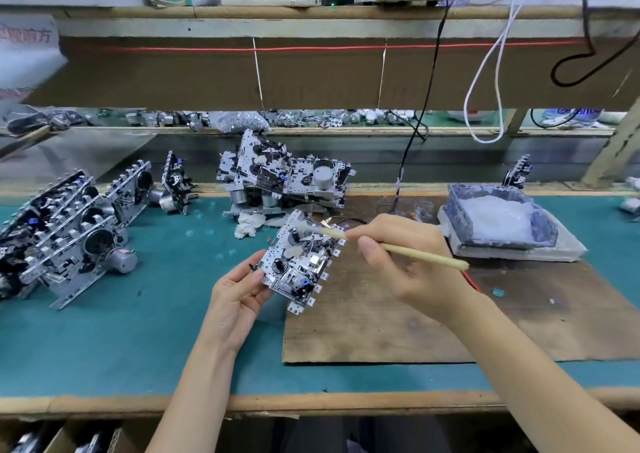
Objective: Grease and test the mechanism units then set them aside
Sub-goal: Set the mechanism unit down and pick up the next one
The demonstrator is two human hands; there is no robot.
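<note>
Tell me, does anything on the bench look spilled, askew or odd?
Nothing serious. The grease tray at right is smeared up its walls, a crumpled tissue lies beside the unit pile, and that pile's top unit leans askew.

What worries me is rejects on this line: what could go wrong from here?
The left hand grips the mechanism unit by one edge only; brush pressure could twist it loose.
The brush tip sits among small parts; grease may smear onto neighbours.
The clip lead by the unit's top edge could snag the brush.
</note>
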